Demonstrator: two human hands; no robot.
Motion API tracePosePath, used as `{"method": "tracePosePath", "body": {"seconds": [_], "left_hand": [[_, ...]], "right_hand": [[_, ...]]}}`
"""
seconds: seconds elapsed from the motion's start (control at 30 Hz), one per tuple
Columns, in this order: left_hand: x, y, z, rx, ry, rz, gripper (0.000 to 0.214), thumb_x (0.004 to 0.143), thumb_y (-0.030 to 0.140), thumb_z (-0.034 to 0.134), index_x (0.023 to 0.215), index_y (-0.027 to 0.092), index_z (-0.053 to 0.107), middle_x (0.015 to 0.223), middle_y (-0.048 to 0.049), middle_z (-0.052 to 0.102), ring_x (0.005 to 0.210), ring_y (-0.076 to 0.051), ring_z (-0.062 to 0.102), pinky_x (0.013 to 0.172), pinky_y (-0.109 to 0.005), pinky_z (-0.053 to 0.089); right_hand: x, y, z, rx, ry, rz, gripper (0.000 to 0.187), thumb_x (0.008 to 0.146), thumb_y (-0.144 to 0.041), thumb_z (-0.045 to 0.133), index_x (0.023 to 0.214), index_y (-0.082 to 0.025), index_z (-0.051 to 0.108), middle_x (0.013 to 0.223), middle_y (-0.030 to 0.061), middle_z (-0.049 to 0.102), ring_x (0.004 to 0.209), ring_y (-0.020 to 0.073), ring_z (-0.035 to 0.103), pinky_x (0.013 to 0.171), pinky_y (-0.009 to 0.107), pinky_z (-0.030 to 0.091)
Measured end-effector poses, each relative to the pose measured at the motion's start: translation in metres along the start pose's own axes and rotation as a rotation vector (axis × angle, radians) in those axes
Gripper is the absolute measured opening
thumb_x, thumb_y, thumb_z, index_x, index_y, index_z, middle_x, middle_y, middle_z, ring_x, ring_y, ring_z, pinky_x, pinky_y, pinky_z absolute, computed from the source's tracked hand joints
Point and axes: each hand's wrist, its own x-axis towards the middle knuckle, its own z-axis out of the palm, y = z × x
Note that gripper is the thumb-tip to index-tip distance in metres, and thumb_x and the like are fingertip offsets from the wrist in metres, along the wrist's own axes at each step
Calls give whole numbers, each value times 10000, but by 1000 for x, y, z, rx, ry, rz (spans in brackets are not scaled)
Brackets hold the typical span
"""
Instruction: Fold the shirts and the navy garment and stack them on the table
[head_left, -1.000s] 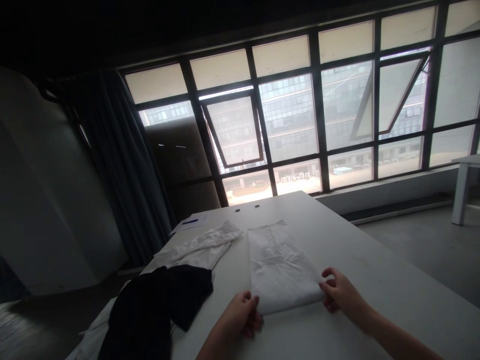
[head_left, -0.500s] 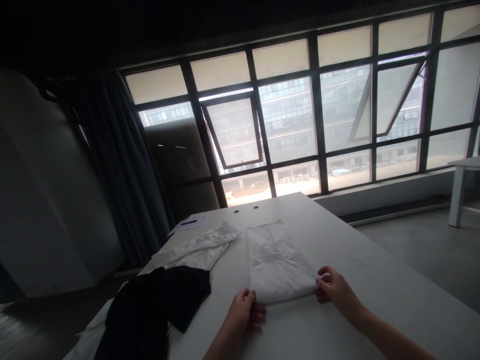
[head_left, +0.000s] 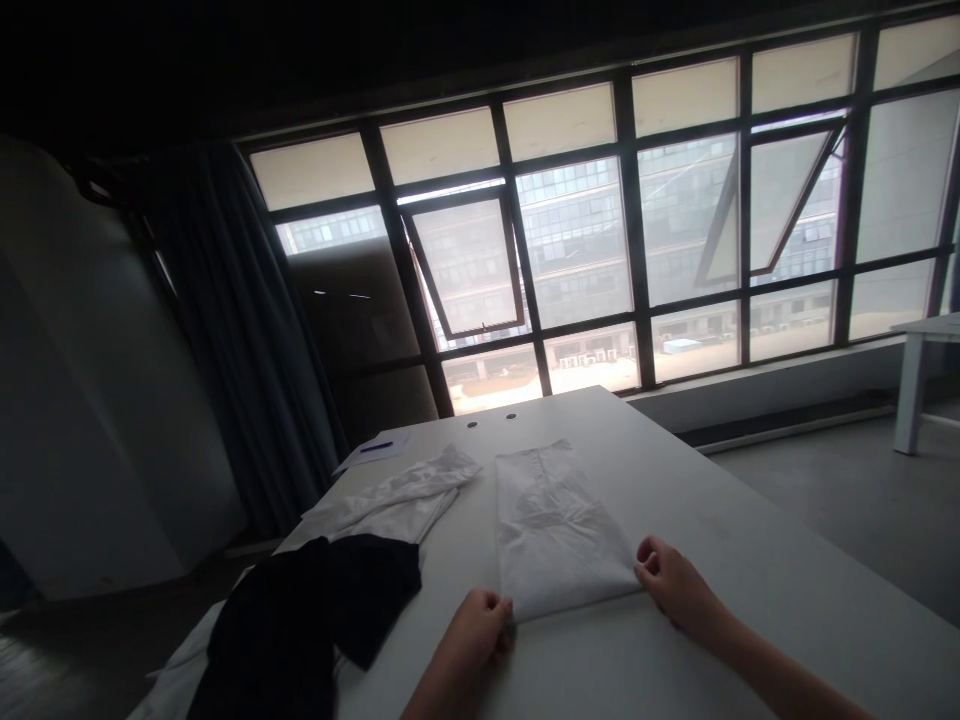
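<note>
Nearest us, our left hand (head_left: 472, 635) sits at the near left corner of a folded white garment (head_left: 559, 530), and our right hand (head_left: 675, 585) sits at its near right corner. Both sets of fingers are curled narrowly against the cloth, but we cannot tell whether either hand is actually pinching it. The garment lies flat and squared in the middle of the white worktop (head_left: 750, 590), its long side pointing away from us. It looks light, soft and limp, so we judge it will slump if lifted by one corner; it seems best taken along the near fold with both hands, fingers slid beneath.

Left of it, a black garment (head_left: 307, 600) lies over a white cloth (head_left: 176, 680) at the worktop's near left edge. Beyond that is one loosely folded, rumpled white garment (head_left: 390, 505). Towards the far left corner lie one sheet of paper (head_left: 386, 450) and one blue pen (head_left: 376, 447), and two round holes (head_left: 491, 420) mark the far edge. Past the worktop, we see one dark curtain (head_left: 240, 330), a wide factory-style window (head_left: 577, 240) and one small white table (head_left: 919, 360).
</note>
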Motion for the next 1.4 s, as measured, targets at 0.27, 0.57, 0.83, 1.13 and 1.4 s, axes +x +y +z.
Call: {"method": "tracePosePath", "body": {"seconds": [0.27, 0.57, 0.83, 1.13, 1.4], "left_hand": [[-19, 9, -3, 512, 220, 136, 303, 995, 379, 486, 919, 188, 708, 983, -107, 772, 941, -264, 715, 775, -325, 470], [-33, 22, 13, 798, 313, 116, 510, 1065, 298, 236, 1063, 169, 729, 996, -166, 769, 957, -313, 739, 804, -414, 535], [-30, 25, 8, 844, 306, 116, 437, 1058, 345, 341, 1025, 175, 743, 975, -155, 777, 935, -292, 748, 776, -374, 541], [-31, 16, 9, 826, 302, 162, 410, 1071, 331, 330, 1062, 171, 707, 1041, -148, 758, 964, -275, 736, 797, -353, 532], [-25, 16, 11, 800, 324, 166, 486, 1081, 274, 228, 1064, 175, 704, 1038, -136, 762, 964, -267, 738, 805, -353, 529]], "right_hand": [[-8, -6, -4, -349, 7, -98, 63, 906, -247, 508, 893, -228, 567, 820, 38, 726, 744, 182, 667, 624, 270, 358], [-26, -28, 3, -576, 52, -75, 187, 996, -221, 416, 1048, -224, 596, 930, 81, 764, 830, 238, 735, 618, 287, 362], [-26, -26, 5, -621, 6, -146, 334, 974, -189, 450, 1216, -265, 667, 1146, 93, 758, 986, 241, 737, 785, 294, 477], [-28, -28, 9, -690, -20, -156, 363, 928, -129, 442, 1216, -225, 642, 1076, 118, 748, 911, 247, 732, 722, 297, 449], [-27, -27, 11, -648, -6, -161, 363, 912, -118, 422, 1183, -226, 639, 1114, 103, 745, 919, 238, 733, 730, 303, 450]]}}
